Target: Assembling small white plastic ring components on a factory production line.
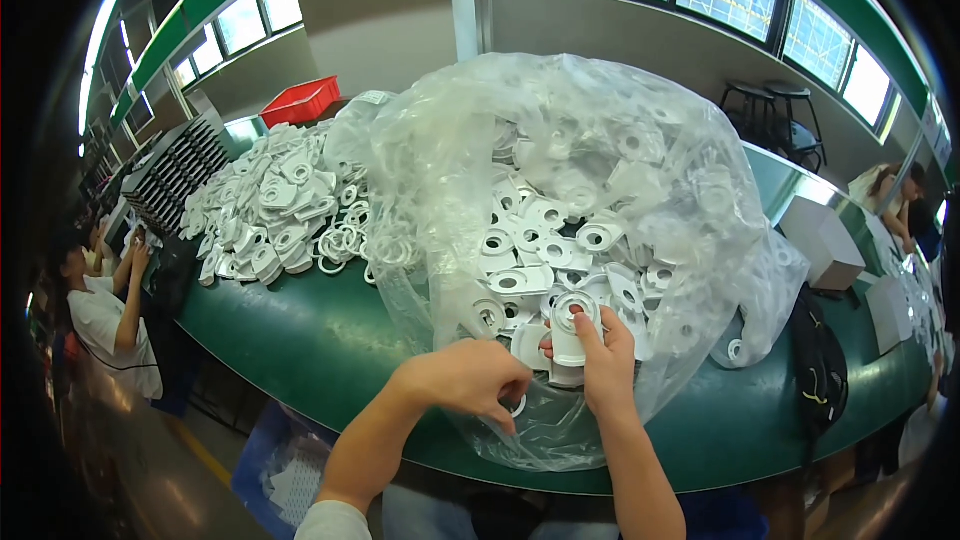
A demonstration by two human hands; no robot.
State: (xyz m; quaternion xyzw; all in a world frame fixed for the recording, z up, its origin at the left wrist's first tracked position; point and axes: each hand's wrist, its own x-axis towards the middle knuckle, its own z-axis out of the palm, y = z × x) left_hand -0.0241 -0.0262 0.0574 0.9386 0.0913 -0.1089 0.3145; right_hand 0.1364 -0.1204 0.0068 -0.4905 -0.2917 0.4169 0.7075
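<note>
From my remote feed I logged the green bench point(290, 330) first, near edge bowed toward the wearer. Next, the big clear plastic bag point(590, 90), mid-length, slumped open toward the near edge, with a heap of white parts point(520, 280) inside. Risk, my call: loose film under the hands could snag fingers, and a knock could set the heap sliding nearward. A smaller pile of white parts point(270, 195) lay toward the bench's left end. The left hand point(465, 380) hung just in from the near edge, wrist bent, fingers curled. The right hand point(612, 360) grasped a white plate point(568, 348), thumb over its face, above the bag's open side, near the bench's near edge. If that thumb slackened, I reckoned, the plate could drop among its lookalikes. Its long axis ran roughly near edge to far edge, rounded end with the circular opening pointing far, plain end near. Smallest: a white ring point(519, 405) by the left thumb and forefinger; whether pinched, I couldn't tell.
</note>
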